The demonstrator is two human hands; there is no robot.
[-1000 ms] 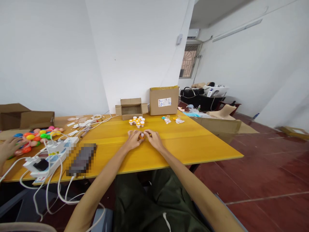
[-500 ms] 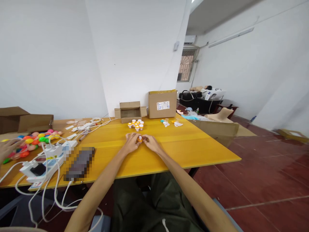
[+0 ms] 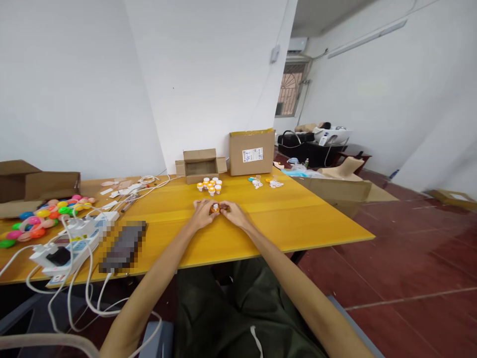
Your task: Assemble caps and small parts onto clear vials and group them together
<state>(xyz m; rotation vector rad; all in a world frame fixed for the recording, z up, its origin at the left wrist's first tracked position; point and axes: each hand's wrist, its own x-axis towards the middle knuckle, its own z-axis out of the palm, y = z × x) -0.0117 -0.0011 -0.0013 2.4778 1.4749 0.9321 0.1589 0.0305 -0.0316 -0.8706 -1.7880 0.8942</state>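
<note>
My left hand (image 3: 202, 214) and my right hand (image 3: 231, 213) meet on the yellow table (image 3: 298, 219), fingers pinched together on one small orange and white piece (image 3: 215, 208). Just beyond them stands a cluster of several similar orange-and-white pieces (image 3: 209, 185). More small white, blue and orange parts (image 3: 265, 183) lie to the right of that cluster.
A small open cardboard box (image 3: 200, 166) and a larger closed box (image 3: 250, 152) stand at the table's far edge. White power strips with cables (image 3: 70, 238), a dark blurred flat object (image 3: 124, 245), colourful plastic toys (image 3: 44, 216) and another carton (image 3: 37, 184) crowd the left side.
My hands stay pinched on the small piece. Another person's hand at the far left, near the colourful toys, has left the view. The camera has shifted slightly.
</note>
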